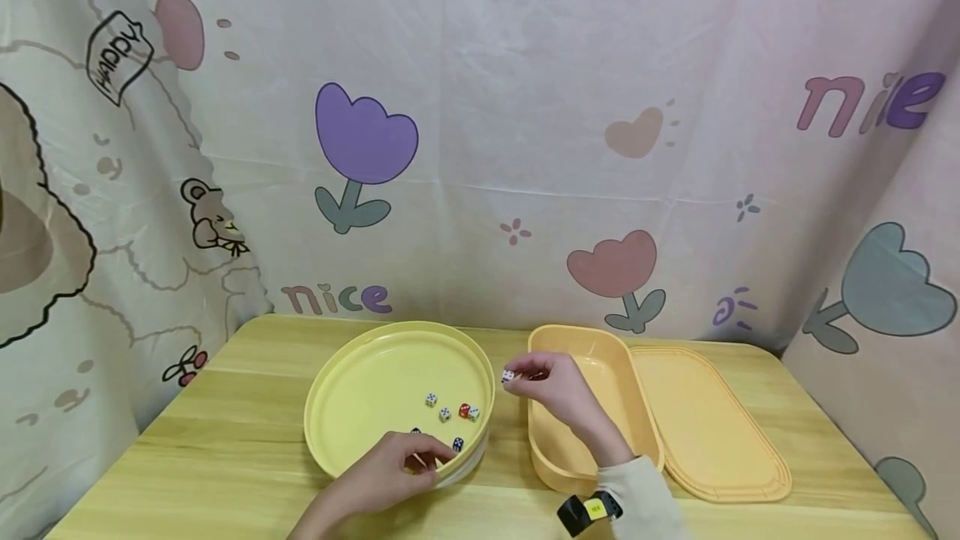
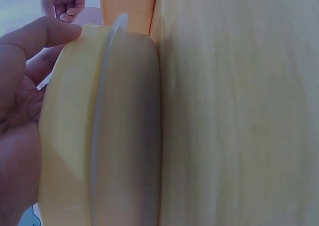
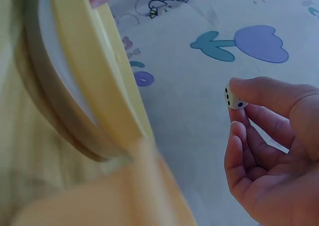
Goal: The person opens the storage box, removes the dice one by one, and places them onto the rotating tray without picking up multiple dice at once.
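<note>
Between thumb and fingertips my right hand [image 1: 561, 390] pinches a white die [image 3: 234, 97] with dark pips, raised between the round yellow tray [image 1: 360, 373] and the orange rectangular box [image 1: 547, 448]. My left hand [image 1: 390, 469] holds the tray's near right rim, its thumb [image 2: 62, 31] against the yellow wall. Inside the tray lie white dice, among them one die [image 1: 431, 399] and another die [image 1: 446, 414]. A red die [image 1: 464, 411] touches a white die [image 1: 473, 413]. Close to the left fingers sits a dark die [image 1: 458, 444]; another dark one is partly hidden behind the hand.
An orange lid [image 1: 712, 423] lies flat along the box's right side. All of this is on a light wooden table [image 1: 217, 415]. Behind the table hangs a printed curtain [image 1: 465, 132] with flowers and words. A dark strap device [image 1: 588, 513] sits at the right wrist.
</note>
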The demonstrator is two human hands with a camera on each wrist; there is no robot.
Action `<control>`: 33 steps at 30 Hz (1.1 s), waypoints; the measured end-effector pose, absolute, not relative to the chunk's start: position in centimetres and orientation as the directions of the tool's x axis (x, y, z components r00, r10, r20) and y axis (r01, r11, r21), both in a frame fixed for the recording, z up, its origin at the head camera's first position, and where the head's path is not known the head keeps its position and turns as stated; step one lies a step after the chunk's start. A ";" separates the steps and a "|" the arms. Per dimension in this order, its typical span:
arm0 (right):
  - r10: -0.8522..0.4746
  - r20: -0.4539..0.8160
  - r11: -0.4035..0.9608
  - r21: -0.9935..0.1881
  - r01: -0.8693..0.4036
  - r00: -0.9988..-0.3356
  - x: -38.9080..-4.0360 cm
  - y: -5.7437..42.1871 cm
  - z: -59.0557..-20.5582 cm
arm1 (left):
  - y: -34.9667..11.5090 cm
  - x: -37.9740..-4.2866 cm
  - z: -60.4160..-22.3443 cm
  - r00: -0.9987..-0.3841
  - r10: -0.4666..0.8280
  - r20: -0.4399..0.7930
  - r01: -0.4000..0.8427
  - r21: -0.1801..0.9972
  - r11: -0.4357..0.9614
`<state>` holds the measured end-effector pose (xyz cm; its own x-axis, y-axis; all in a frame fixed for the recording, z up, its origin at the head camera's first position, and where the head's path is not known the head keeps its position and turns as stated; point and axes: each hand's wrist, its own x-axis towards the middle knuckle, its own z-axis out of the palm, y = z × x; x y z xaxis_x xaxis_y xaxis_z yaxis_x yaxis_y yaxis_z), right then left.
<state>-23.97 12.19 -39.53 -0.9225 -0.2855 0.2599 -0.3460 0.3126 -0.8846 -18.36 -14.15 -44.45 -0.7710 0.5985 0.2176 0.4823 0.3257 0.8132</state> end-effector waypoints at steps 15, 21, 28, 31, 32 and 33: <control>-0.337 0.283 0.319 -0.863 -0.392 -0.898 -23.3 7.8 -40.7 | -14.3 -18.4 -44.3 -0.759 0.607 0.234 0.502 0.804 0.317; -0.377 0.261 0.302 -0.872 -0.385 -0.889 -23.2 6.7 -41.7 | -14.1 -18.4 -44.2 -0.754 0.610 0.244 0.515 0.796 0.319; -0.388 0.256 0.335 -0.856 -0.395 -0.885 -22.9 6.5 -42.1 | -14.1 -18.5 -44.3 -0.760 0.607 0.235 0.508 0.797 0.328; -0.393 0.246 0.346 -0.853 -0.390 -0.886 -22.9 6.3 -42.2 | -14.2 -18.5 -44.4 -0.760 0.606 0.233 0.507 0.796 0.329; -0.392 0.241 0.348 -0.854 -0.386 -0.888 -22.9 6.3 -42.2 | -14.2 -18.5 -44.4 -0.761 0.606 0.232 0.505 0.797 0.330; -0.393 0.239 0.348 -0.855 -0.385 -0.888 -22.9 6.3 -42.2 | -14.2 -18.5 -44.4 -0.763 0.604 0.230 0.502 0.799 0.331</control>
<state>-22.88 6.26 -42.17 -0.8878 -0.3930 0.2395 -0.3845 0.3476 -0.8552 -18.48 -14.22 -44.42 -0.7630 0.6043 0.2296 0.5022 0.3305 0.7991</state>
